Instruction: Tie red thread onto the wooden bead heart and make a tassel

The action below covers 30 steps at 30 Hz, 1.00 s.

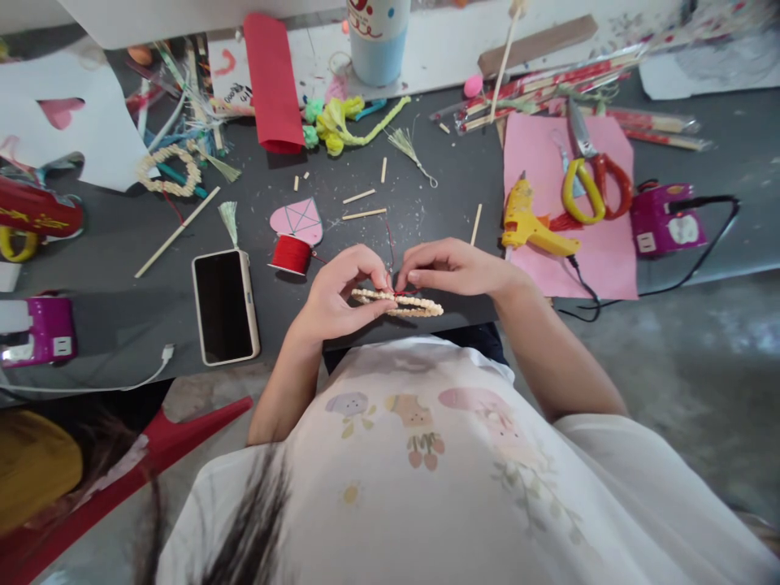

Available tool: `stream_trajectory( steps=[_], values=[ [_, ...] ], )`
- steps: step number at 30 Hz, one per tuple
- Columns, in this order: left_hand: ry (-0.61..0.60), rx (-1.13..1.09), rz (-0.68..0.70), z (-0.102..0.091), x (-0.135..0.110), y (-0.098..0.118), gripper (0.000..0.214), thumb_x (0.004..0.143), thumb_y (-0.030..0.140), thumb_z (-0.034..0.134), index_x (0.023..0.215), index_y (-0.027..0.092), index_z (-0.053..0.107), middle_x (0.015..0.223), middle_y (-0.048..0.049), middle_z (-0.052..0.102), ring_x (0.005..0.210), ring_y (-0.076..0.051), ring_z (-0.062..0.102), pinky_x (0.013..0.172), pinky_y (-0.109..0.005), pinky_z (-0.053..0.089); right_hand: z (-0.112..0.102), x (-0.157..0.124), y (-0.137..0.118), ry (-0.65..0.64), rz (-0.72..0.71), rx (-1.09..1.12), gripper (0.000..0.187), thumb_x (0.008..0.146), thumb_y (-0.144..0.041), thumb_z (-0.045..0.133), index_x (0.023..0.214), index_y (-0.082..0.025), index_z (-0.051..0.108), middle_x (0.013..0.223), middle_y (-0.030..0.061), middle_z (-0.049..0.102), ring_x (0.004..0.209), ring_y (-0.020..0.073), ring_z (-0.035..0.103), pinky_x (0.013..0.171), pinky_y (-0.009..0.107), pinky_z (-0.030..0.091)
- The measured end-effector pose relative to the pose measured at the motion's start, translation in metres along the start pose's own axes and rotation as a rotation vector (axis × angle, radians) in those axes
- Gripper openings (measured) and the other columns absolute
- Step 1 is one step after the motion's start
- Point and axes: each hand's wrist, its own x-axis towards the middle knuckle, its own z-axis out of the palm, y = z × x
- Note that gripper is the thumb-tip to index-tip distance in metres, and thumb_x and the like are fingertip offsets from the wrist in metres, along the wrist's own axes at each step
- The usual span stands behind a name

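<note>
Cream ring (429, 309), left hand (340, 291) pinching it

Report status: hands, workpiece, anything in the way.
Left hand pinching cream, knobbly ring; right hand at thin red thread. Ring tilted, by grey table's edge. Round red thread spool beside left hand, not blocking.

I am monitoring a dark grey table (463, 162). Its surface is directly supporting a phone (224, 309), a pink sheet (613, 252), a purple box (664, 219), a tassel (409, 148) and a short stick (364, 214).
</note>
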Motion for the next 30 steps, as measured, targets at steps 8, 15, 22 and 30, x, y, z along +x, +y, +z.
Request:
stream_trajectory(
  steps=[8, 15, 22, 30],
  values=[
    [-0.012, 0.029, 0.021, -0.0019, -0.0010, 0.0006, 0.030, 0.070, 0.014, 0.079, 0.088, 0.020, 0.056, 0.086, -0.0020, 0.058, 0.075, -0.014, 0.063, 0.069, -0.029, 0.054, -0.0005, -0.0016, 0.0007, -0.065, 0.030, -0.032, 0.031, 0.088, -0.040, 0.059, 0.085, -0.010, 0.066, 0.078, 0.0022, 0.060, 0.067, 0.0078, 0.050, 0.060, 0.020, 0.038],
    [-0.015, 0.047, 0.017, -0.0018, -0.0009, 0.0020, 0.028, 0.070, 0.019, 0.080, 0.087, 0.020, 0.057, 0.085, -0.0020, 0.058, 0.075, -0.014, 0.062, 0.069, -0.029, 0.053, 0.0008, 0.0005, -0.0007, -0.006, -0.017, -0.020, 0.029, 0.088, -0.039, 0.060, 0.092, -0.011, 0.070, 0.084, 0.0041, 0.063, 0.071, 0.0087, 0.053, 0.062, 0.020, 0.039],
    [0.001, 0.047, 0.018, -0.0002, -0.0001, 0.0016, 0.031, 0.067, 0.021, 0.083, 0.086, 0.019, 0.058, 0.084, -0.0016, 0.057, 0.075, -0.014, 0.061, 0.068, -0.028, 0.052, 0.0031, 0.0051, -0.0030, -0.012, 0.009, -0.004, 0.032, 0.086, -0.042, 0.063, 0.086, -0.011, 0.068, 0.078, 0.0023, 0.061, 0.064, 0.0074, 0.049, 0.059, 0.020, 0.038],
    [-0.008, 0.044, 0.007, -0.0010, -0.0023, 0.0002, 0.030, 0.069, 0.019, 0.081, 0.087, 0.019, 0.058, 0.086, -0.0023, 0.057, 0.076, -0.014, 0.062, 0.068, -0.027, 0.053, 0.0003, 0.0032, 0.0046, -0.067, 0.007, 0.036, 0.033, 0.085, -0.042, 0.064, 0.094, -0.011, 0.071, 0.081, 0.0029, 0.063, 0.067, 0.0074, 0.051, 0.060, 0.020, 0.038]
  ],
)
